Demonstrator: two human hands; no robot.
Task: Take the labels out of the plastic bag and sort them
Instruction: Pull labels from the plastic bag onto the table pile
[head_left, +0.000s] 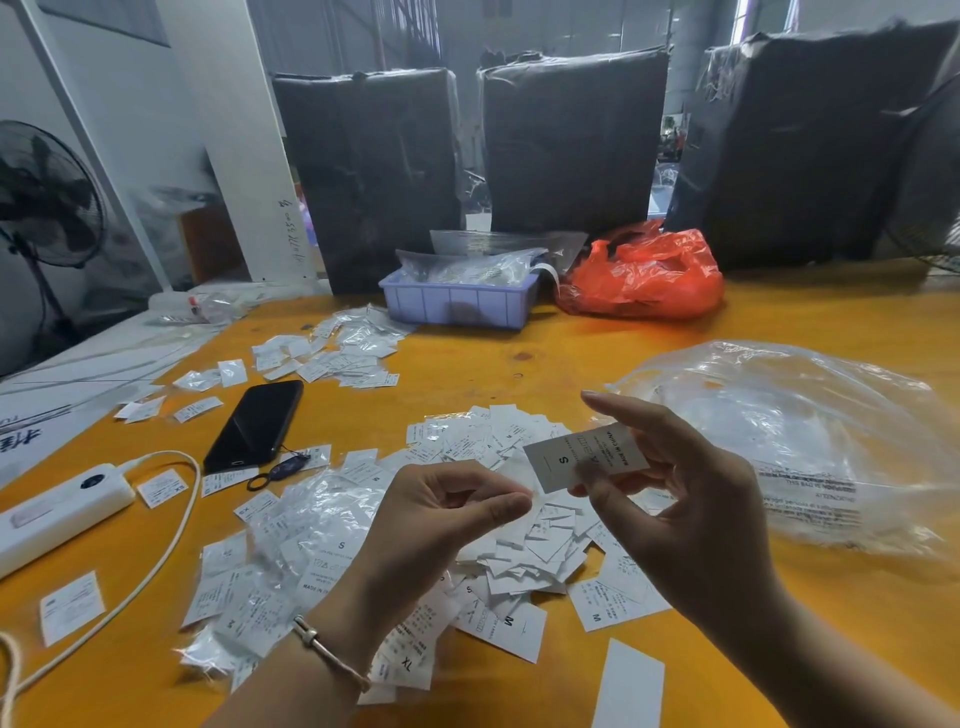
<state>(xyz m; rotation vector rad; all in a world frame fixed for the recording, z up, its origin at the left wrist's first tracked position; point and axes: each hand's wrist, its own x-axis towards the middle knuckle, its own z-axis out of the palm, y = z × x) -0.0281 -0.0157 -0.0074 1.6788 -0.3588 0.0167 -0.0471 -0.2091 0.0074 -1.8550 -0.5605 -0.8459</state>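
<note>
An S label held up over the pile, ready to be sorted.

The right hand pinches the S label between thumb and fingers just above the loose pile of labels on the yellow surface, its long axis running left to right. The left hand, fingers curled and holding nothing, hovers just left of the label, nearer the small bagged labels. The emptied plastic bag lies right of the pile.

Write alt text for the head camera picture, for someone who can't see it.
The right hand pinches a size S label above a label pile on a yellow table, the left hand empty beside it. A clear plastic bag lies at right.
</note>
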